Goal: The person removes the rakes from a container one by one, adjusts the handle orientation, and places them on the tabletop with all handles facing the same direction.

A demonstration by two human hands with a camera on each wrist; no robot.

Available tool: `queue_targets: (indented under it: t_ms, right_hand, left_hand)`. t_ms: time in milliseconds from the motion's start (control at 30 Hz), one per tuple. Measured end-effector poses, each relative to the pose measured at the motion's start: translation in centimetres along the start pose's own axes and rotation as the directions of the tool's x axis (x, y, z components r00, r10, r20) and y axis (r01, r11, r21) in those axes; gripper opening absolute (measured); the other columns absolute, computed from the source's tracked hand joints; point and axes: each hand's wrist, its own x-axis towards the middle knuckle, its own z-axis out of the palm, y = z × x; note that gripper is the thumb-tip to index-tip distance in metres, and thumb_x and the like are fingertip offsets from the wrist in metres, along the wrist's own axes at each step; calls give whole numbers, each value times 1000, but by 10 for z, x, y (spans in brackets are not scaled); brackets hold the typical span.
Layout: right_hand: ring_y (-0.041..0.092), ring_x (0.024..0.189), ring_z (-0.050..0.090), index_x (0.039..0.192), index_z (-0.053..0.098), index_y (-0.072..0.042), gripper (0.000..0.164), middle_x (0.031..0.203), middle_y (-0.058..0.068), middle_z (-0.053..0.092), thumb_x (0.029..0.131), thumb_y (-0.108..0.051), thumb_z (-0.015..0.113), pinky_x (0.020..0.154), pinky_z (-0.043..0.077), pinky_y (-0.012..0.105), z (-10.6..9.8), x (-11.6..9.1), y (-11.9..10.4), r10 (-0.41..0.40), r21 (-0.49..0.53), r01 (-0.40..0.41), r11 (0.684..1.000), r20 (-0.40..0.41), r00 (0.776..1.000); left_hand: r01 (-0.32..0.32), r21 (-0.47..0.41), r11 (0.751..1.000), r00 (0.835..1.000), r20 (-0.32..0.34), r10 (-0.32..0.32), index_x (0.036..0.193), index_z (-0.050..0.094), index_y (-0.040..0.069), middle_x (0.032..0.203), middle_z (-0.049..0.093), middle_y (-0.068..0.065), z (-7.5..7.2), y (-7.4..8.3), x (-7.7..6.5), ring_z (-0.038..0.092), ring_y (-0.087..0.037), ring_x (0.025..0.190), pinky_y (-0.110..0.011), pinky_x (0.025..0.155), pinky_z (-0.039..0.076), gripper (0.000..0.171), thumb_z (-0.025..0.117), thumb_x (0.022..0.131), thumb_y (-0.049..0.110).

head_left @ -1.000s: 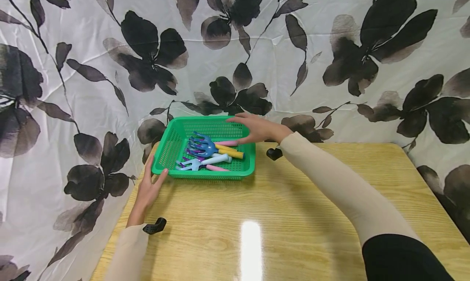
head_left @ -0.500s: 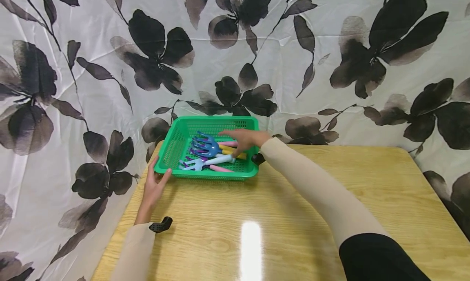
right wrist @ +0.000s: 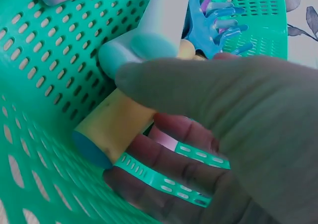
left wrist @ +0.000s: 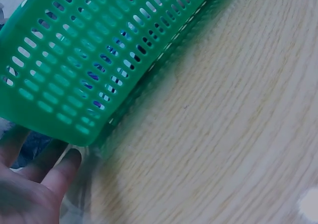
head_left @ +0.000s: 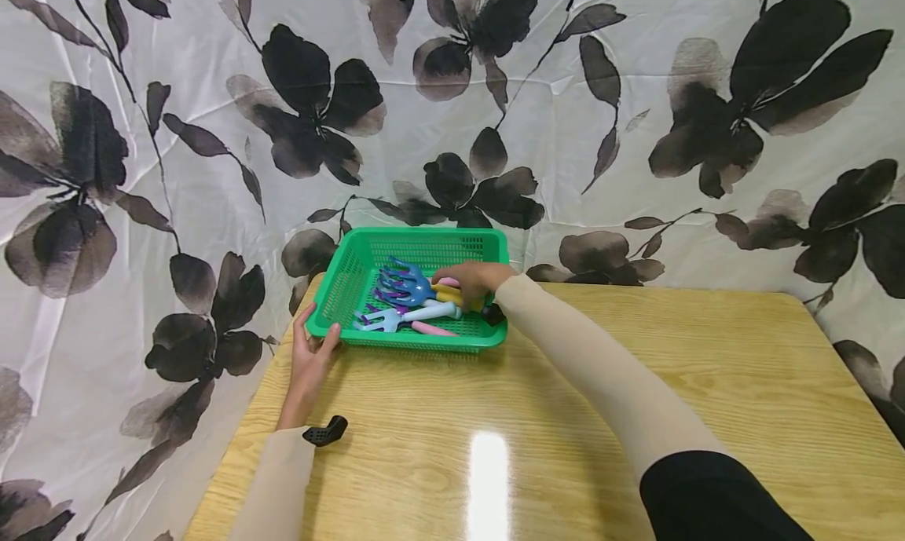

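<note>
A green perforated plastic basket stands on the wooden table, holding several toy hand rakes. My right hand reaches inside at the right end, thumb and fingers around the yellow handle of a blue hand rake. A light blue rake lies in front of it, alongside a pink handle; purple prongs show beneath. At the basket's front left corner rests my left hand, fingers extended along the outside and thumb by the front rim. Its fingertips touch the lower corner in the left wrist view.
The wooden table extends to the right and front of the basket. Close behind it hangs a white cloth printed with dark flowers. A black wrist camera sits on the left wrist.
My right hand has come down from the basket's back right rim into the basket and taken hold of a yellow rake handle. The left hand stays at the corner; the head view has shifted slightly.
</note>
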Motion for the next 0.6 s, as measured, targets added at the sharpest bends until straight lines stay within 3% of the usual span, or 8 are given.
queue_targets:
  t_ms: [267, 400, 600]
  right_hand:
    - [27, 114, 50, 146, 57, -22, 62, 147, 11, 51, 90, -1, 75, 83, 53, 37, 4, 0, -2, 0, -41, -2, 999, -43, 999]
    - [26, 112, 51, 142, 61, -20, 55, 142, 11, 55, 91, -4, 75, 88, 52, 39, 5, 2, -2, -17, -51, 14, 999, -59, 998]
    - [26, 114, 51, 141, 62, -20, 55, 144, 12, 54, 90, -8, 79, 90, 52, 41, 7, 7, -2, -13, -31, 11, 999, -65, 998]
  left_hand:
    - [32, -42, 999, 999, -3, -32, 163, 16, 31, 156, 41, -16, 4, 7, -4, 48, -24, 135, -59, 112, 38, 72, 60, 106, 27]
    - [13, -51, 999, 1000, -14, -14, 163, 18, 33, 155, 42, -18, 3, -2, -2, 48, -31, 138, -59, 111, 39, 71, 60, 106, 27]
    - [0, -38, 999, 1000, -25, -1, 163, 17, 28, 151, 47, -21, 6, -3, -3, 59, -20, 125, -58, 108, 43, 70, 58, 107, 26]
